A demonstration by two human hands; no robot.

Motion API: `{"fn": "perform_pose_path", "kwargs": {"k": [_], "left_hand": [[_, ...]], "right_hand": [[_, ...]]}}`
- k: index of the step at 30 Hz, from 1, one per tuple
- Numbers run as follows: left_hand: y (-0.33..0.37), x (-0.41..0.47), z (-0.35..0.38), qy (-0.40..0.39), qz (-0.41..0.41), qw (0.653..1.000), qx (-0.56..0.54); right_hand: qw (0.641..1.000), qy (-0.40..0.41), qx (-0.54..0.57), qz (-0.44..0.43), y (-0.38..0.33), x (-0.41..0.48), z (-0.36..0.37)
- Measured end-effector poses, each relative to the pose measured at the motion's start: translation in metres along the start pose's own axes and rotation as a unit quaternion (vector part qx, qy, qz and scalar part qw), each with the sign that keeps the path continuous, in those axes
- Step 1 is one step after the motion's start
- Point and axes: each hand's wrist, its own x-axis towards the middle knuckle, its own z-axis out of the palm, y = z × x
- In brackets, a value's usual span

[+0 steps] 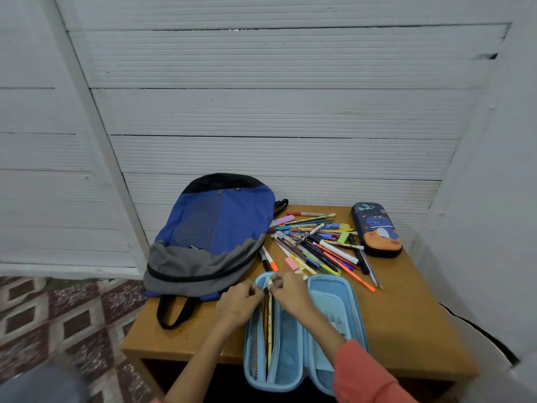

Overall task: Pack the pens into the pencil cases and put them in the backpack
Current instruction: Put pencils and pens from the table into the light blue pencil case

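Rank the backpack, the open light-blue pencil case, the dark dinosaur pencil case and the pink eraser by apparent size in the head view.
1. backpack
2. light-blue pencil case, though it lies open and nearest the camera, which inflates it
3. dinosaur pencil case, shut and farther back
4. pink eraser

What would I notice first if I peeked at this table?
The heap of colourful pens and pencils in the middle of the brown wooden table, right of the flat blue-and-grey fabric backpack. Nearest you, an open light-blue pencil case lies with a left hand and right hand at its far end, the right pinching a yellow pencil inside it.
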Motion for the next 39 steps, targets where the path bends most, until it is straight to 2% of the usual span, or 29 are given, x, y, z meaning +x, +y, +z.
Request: {"fn": "perform_pose_path", "kwargs": {"k": [4,10,21,39], "left_hand": [[-0.0001,-0.0014,0.0009,0.006,0.001,1.0,0.003],[-0.0007,-0.0016,0.0013,0.007,0.013,1.0,0.011],[-0.0019,0.0,0.0015,-0.005,0.022,1.0,-0.005],[-0.0006,-0.0025,0.0001,-0.01,0.021,1.0,-0.006]], "right_hand": [[1.0,-0.011,0.012,0.013,-0.0013,-0.0003,-0.0004],[0.999,0.034,-0.021,-0.002,0.0055,-0.0035,0.0081],[0.996,0.017,-0.085,-0.012,0.0075,-0.0014,0.0035],[0.984,0.031,-0.173,-0.033,-0.0015,-0.0015,0.0064]]}}
